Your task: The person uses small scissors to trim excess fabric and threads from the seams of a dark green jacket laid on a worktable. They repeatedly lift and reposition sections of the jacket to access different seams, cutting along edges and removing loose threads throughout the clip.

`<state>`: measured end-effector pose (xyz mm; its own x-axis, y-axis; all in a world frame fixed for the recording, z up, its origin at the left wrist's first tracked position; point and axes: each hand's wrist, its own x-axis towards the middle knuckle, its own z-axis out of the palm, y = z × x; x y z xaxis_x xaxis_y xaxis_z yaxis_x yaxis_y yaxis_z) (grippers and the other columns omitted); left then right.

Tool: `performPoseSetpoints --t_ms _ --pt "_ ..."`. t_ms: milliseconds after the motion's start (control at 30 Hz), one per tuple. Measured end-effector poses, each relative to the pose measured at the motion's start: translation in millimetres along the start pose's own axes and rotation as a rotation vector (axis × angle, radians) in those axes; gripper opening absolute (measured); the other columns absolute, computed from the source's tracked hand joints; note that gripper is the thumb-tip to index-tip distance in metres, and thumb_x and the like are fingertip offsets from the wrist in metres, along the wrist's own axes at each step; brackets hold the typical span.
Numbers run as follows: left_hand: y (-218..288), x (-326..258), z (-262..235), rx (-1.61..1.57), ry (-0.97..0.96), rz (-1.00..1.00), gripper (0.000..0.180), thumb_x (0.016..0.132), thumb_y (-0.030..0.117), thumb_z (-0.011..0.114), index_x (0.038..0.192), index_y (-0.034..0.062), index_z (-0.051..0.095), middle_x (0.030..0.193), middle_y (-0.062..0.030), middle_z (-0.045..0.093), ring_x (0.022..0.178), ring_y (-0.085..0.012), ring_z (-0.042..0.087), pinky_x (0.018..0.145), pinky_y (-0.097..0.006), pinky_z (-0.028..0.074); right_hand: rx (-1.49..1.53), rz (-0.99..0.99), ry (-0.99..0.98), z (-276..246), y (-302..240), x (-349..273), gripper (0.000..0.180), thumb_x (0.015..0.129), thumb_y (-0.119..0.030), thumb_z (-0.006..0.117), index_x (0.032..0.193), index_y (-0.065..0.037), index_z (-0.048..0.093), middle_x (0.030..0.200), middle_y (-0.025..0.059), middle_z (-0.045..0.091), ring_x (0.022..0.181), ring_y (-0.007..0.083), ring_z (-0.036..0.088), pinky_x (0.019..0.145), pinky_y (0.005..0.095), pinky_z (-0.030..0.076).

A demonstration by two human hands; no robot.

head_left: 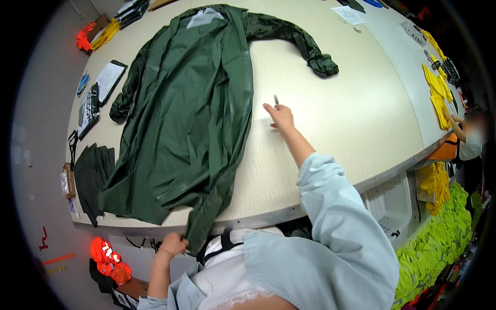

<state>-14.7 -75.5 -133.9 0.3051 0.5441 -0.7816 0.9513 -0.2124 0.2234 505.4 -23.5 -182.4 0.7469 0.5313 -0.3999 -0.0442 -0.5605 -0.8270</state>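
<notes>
A long dark green raincoat lies spread out on the pale table, with its collar at the far end and its sleeves out to both sides. Its lower front corner hangs over the near table edge, and my left hand pinches that corner. Over the bare tabletop to the right of the coat is my right hand, apart from the fabric. A small slim grey tool pokes up from its fingers; its exact kind is too small to tell.
Folded dark green pieces and packaged garments lie along the left edge. A co-worker handles yellow garments at the far right. Below the edge stand a white crate and a lime-green heap.
</notes>
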Motion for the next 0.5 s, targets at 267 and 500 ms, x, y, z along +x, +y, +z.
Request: performPoseSetpoints --t_ms 267,500 --pt "53.3 -31.7 -52.0 0.362 0.3 -0.014 0.021 0.078 0.024 0.061 0.078 0.0039 0.069 0.07 -0.0161 0.065 0.071 -0.0322 0.065 0.069 -0.038 0.052 0.452 0.044 -0.106 106.5 -17.1 43.1 0.05 0.062 -0.019 0.082 0.097 0.007 0.058 0.097 0.0184 0.063 0.086 0.0241 0.062 0.072 0.0329 0.049" --pt "179.4 51.4 -134.1 -0.127 0.708 0.793 0.054 0.082 0.018 0.06 0.132 0.0055 0.044 0.141 -0.0172 0.036 0.127 -0.0363 0.036 0.104 -0.041 0.03 0.539 -0.418 0.028 -7.1 -148.7 -27.1 0.029 0.087 -0.027 0.063 0.086 0.001 0.06 0.068 -0.0037 0.053 0.06 0.0044 0.044 0.054 0.022 0.037"
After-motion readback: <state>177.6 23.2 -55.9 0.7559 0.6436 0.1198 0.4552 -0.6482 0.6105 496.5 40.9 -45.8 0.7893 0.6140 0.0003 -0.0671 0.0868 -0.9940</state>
